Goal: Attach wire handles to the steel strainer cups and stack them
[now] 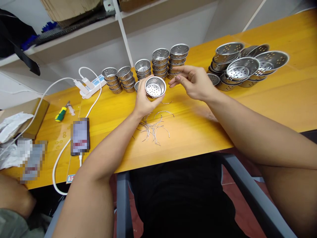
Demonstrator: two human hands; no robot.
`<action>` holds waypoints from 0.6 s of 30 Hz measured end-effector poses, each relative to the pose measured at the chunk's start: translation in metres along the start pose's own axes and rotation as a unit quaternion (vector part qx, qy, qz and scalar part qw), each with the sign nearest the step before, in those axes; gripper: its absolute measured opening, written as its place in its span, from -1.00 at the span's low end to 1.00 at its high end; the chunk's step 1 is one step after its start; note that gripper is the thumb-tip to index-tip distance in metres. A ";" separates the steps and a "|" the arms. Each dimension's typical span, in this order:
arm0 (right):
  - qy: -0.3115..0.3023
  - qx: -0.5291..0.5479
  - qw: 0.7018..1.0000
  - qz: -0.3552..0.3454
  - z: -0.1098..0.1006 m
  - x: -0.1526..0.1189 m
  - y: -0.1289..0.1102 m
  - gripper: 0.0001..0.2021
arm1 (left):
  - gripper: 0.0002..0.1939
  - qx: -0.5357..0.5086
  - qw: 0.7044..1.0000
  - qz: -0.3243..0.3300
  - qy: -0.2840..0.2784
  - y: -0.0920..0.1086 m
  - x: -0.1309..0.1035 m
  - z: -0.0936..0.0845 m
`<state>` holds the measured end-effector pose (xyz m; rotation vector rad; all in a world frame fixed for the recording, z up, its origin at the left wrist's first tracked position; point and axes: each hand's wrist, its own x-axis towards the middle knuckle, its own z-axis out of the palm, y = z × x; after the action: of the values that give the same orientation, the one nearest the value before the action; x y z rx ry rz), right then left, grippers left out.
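Observation:
My left hand (pixel 145 102) is wrapped round a small perforated metal strainer cup (pixel 155 87), holding it above the table with its open top tilted toward me. To the right of the cup, apart from it, is my right hand (pixel 195 82). Its fingers are loosely stretched toward the cup, and I see nothing between them. Below the held cup, a loose pile of thin curved metal wires (pixel 153 127) lies on the yellow table (pixel 188 138). Stacks of similar strainer cups (pixel 160 62) stand behind both hands. Larger perforated cups (pixel 242 69) are piled beyond my right forearm.
A white power strip (pixel 92 87) with plugged-in cables lies at the back left. Nearer are a green-and-yellow screwdriver handle (pixel 61 114) and a phone (pixel 80 136) on a charging cable. A cardboard box (pixel 41 115) and plastic bags (pixel 15 125) sit far left, beside another person's arm (pixel 15 195).

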<state>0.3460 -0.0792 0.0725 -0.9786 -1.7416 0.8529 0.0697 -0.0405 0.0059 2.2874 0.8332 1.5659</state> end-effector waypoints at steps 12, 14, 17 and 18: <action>0.070 0.120 0.990 0.028 0.010 0.007 0.005 -0.45 | 0.02 0.000 1.000 -0.009 -0.007 -0.009 -0.004 0.002; 0.085 0.122 0.989 0.004 0.011 0.008 0.003 -0.46 | 0.07 -0.001 1.000 -0.006 -0.015 -0.011 -0.005 0.003; 0.098 0.104 0.989 -0.034 0.008 0.008 0.000 -0.49 | 0.09 -0.005 0.999 0.013 -0.036 -0.013 -0.006 0.003; 0.099 0.099 0.989 -0.041 0.007 0.008 0.000 -0.50 | 0.08 -0.006 0.999 0.019 -0.044 -0.013 -0.005 0.002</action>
<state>0.3374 -0.0727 0.0736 -0.8246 -1.4880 0.8289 0.0667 -0.0331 -0.0054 2.3578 0.7606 1.4688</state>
